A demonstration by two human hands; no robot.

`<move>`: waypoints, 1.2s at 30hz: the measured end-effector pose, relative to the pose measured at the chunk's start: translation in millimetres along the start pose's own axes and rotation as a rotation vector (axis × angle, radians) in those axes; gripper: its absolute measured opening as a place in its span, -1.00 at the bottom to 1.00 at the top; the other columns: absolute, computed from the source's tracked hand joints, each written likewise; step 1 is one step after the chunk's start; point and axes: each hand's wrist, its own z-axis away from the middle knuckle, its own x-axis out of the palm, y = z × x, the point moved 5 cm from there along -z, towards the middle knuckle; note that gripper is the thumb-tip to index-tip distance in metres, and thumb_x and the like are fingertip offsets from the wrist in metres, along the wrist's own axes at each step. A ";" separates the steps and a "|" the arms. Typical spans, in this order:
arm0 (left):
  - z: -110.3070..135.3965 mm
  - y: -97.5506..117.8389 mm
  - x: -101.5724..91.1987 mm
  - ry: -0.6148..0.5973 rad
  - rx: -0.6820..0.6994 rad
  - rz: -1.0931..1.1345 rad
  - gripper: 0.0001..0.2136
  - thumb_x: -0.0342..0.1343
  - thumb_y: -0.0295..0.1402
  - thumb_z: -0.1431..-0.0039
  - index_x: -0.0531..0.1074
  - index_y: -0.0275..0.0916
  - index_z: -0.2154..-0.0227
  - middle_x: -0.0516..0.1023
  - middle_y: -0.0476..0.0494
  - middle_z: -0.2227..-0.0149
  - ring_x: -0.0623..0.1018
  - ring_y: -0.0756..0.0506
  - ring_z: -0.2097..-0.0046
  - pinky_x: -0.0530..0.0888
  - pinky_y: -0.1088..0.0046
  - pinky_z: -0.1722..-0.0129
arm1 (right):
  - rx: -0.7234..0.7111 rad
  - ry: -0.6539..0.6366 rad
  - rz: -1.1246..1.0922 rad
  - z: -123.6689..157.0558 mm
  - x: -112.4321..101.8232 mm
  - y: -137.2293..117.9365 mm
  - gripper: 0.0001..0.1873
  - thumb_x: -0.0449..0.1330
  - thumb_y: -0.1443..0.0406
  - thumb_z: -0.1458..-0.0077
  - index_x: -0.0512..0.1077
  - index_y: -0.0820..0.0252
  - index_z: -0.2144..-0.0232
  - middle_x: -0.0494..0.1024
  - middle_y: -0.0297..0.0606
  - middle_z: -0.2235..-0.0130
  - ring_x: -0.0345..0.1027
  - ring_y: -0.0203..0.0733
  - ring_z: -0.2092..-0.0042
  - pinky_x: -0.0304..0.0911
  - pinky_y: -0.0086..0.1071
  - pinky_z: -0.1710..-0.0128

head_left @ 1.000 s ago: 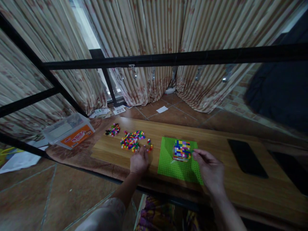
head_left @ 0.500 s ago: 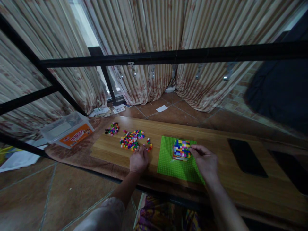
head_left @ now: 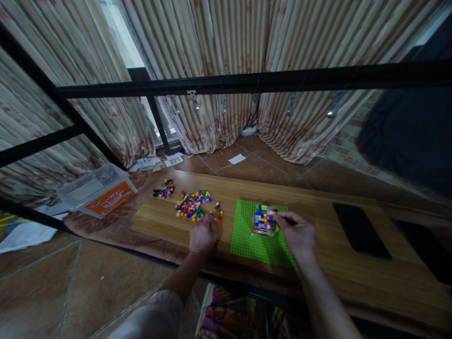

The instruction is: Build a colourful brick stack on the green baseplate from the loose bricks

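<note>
A green baseplate [head_left: 249, 235] lies on the wooden table [head_left: 318, 263], with a many-coloured block of small bricks [head_left: 264, 219] built on it. My right hand [head_left: 298, 234] is at the block's right edge, fingertips pinched against its top; what they pinch is too small to make out. My left hand [head_left: 203, 234] rests curled on the table at the near edge of a pile of loose coloured bricks [head_left: 191, 205]. Its fingers are closed together, and whether they hold a brick is hidden. A smaller heap of bricks [head_left: 164, 189] lies farther left.
A clear plastic box with an orange label [head_left: 99, 190] sits at the table's left end. A flat black object [head_left: 360, 230] lies on the right part of the table. Black metal bars [head_left: 247, 82] cross overhead, with curtains and tiled floor behind.
My right hand has moved left and forward onto the brick block's right edge. My left hand has stayed by the loose pile.
</note>
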 end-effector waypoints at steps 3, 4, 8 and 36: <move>-0.2 -0.3 0.0 -0.004 -0.006 0.002 -0.77 -0.18 -0.34 -0.32 0.39 -0.21 0.26 0.53 -0.15 0.23 0.52 -0.10 0.19 0.28 0.45 0.33 | 0.005 0.009 -0.027 -0.6 -1.0 0.6 -0.77 0.32 0.15 0.24 0.56 0.20 0.53 0.61 -0.21 0.47 0.46 -0.15 0.43 0.33 -0.31 0.38; -0.3 -0.2 0.0 -0.004 -0.005 0.003 -0.77 -0.18 -0.34 -0.32 0.39 -0.21 0.27 0.53 -0.15 0.24 0.53 -0.10 0.20 0.28 0.45 0.33 | 0.009 0.012 -0.029 -0.6 -1.3 0.9 -0.77 0.32 0.15 0.24 0.57 0.20 0.52 0.62 -0.21 0.46 0.46 -0.15 0.43 0.34 -0.30 0.38; -0.1 0.4 -0.2 0.002 0.002 0.009 -0.77 -0.18 -0.34 -0.32 0.39 -0.21 0.24 0.53 -0.15 0.23 0.53 -0.10 0.20 0.27 0.44 0.34 | 0.027 0.021 -0.030 0.2 -1.8 1.9 -0.76 0.32 0.16 0.24 0.57 0.20 0.51 0.62 -0.20 0.46 0.46 -0.14 0.42 0.34 -0.29 0.37; -0.5 0.7 -0.3 -0.008 -0.005 -0.005 -0.76 -0.19 -0.32 -0.33 0.39 -0.21 0.21 0.52 -0.17 0.22 0.52 -0.10 0.20 0.27 0.46 0.35 | 0.154 -0.008 -0.330 -3.1 6.3 20.0 -0.71 0.43 0.16 0.36 0.57 0.21 0.52 0.58 -0.27 0.50 0.39 -0.24 0.47 0.32 -0.32 0.41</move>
